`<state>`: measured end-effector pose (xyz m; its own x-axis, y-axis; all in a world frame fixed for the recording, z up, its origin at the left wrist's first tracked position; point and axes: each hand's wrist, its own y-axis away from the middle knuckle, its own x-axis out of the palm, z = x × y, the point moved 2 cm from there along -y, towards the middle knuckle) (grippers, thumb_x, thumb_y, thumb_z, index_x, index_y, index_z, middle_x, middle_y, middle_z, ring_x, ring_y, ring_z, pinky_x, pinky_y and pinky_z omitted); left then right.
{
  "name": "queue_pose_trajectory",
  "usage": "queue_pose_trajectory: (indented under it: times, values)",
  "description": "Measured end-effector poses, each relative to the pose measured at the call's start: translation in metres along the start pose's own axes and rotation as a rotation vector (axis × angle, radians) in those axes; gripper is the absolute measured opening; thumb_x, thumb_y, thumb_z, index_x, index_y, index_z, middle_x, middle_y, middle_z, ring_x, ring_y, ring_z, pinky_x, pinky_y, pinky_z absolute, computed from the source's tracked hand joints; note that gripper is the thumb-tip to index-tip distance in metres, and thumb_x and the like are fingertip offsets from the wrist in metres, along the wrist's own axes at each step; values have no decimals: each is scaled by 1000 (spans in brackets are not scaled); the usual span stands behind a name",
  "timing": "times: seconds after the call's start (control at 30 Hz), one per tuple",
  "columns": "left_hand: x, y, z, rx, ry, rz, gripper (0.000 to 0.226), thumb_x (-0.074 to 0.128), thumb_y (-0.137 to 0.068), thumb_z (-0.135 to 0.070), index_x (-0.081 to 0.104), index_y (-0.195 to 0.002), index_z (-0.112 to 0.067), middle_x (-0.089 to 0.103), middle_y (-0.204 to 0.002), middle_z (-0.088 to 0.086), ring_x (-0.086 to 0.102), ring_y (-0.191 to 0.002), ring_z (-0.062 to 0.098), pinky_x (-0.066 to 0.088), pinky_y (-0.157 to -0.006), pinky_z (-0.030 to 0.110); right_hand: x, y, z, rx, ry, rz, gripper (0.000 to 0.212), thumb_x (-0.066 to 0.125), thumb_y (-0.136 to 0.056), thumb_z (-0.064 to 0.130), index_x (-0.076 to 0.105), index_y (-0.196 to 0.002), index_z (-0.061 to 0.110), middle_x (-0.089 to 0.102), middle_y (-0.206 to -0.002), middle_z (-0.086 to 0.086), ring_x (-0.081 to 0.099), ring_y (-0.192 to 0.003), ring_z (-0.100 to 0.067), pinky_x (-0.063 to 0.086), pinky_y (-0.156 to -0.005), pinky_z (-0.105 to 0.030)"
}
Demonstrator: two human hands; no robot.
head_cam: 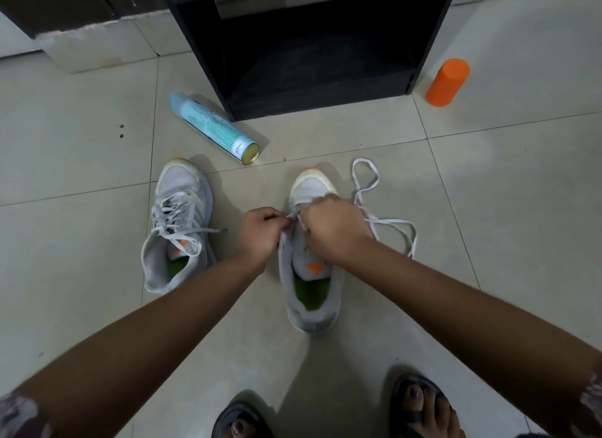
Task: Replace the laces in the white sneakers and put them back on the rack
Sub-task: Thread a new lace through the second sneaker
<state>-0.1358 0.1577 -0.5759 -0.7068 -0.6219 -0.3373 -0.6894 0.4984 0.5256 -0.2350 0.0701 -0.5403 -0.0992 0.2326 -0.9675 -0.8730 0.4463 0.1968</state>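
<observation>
A laced white sneaker stands on the floor left of the left hand, which pinches the lace by its end. Under both hands sits the second sneaker. The right hand curls over its eyelets, gripping the lace, whose slack loops out to the right.

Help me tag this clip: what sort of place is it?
Likely indoors at home, by shoe storage: a tiled floor, a black rack and sneakers set out before it.

Head camera faces steeply down, near the floor, edges seemingly warped.
</observation>
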Motion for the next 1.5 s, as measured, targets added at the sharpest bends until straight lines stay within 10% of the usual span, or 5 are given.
queue_pose_trajectory:
  times: [0.73, 1.03, 1.2, 1.33, 1.5]
  values:
    - [12, 40, 16, -211, 214, 117, 17, 56, -79, 7, 50, -87, -6, 63, -78, 16, 66, -56, 21, 56, -50, 29, 38, 30, 11, 158, -11, 110, 48, 37, -97, 45, 38, -125, 5, 63, -116, -11, 64, -103, -29, 40, -69, -32]
    - [-6, 6, 16, 525, -548, 189, 51, 33, -92, -42, 41, -135, -15, 56, -129, 4, 52, -118, 22, 41, -101, 37, 25, 43, 10, 66, -59, 20, 36, 43, -92, 11, 42, -128, 8, 55, -122, -10, 61, -103, -27, 37, -68, -31]
    - [3, 10, 25, 533, -607, 205, 43, 32, -102, -34, 36, -140, -14, 47, -141, 9, 46, -126, 24, 30, -93, 18, 5, 51, -6, -76, -938, -332, 22, 44, -95, 10, 64, -89, 3, 63, -113, -7, 55, -106, -12, 40, -94, -23]
    - [3, 9, 35, 599, -661, 249, 57, 25, -96, -46, 33, -143, -14, 41, -147, 5, 40, -134, 20, 31, -106, 24, -16, 57, -24, 265, -1883, -92, 35, 33, -96, 0, 39, -63, 10, 50, -53, 1, 53, -52, -17, 52, -65, -29]
    - [3, -1, 34, 487, -728, 211, 60, 23, -95, -53, 30, -144, -19, 37, -150, 3, 42, -132, 25, 39, -104, 42, -39, 74, -67, 500, -1926, 346, 34, 36, -85, 15, 29, -53, 22, 23, -46, 7, 17, -35, -7, 26, -38, -20]
